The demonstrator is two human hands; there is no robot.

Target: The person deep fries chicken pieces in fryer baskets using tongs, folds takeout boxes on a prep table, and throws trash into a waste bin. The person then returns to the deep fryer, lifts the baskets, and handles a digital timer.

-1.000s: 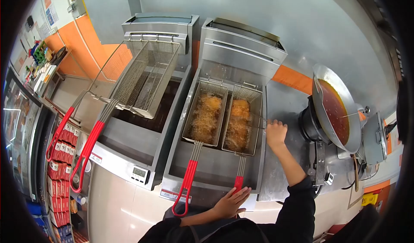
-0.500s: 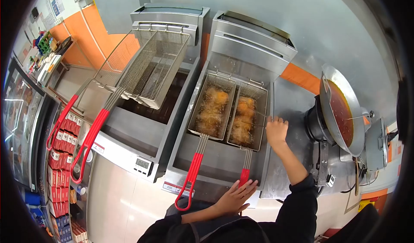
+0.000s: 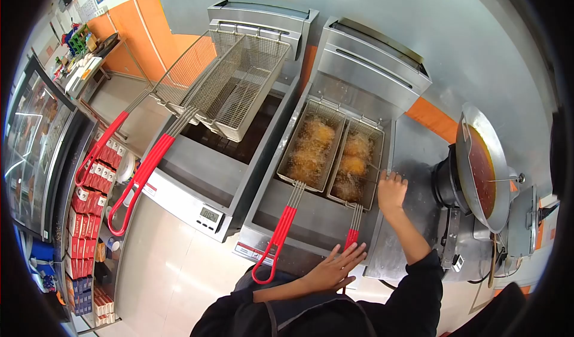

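Bubbling: browned food [image 3: 354, 165] in 2 baskets [image 3: 375, 149]. Right grip [image 3: 391, 191] clamped on tool [image 3: 372, 167]; left grip [image 3: 327, 271], cannot tell.

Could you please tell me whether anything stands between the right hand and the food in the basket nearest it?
Only the right rim of that basket lies between the right hand and the frying food. The thin metal tool in that hand reaches past the rim; nothing visible covers the open top.
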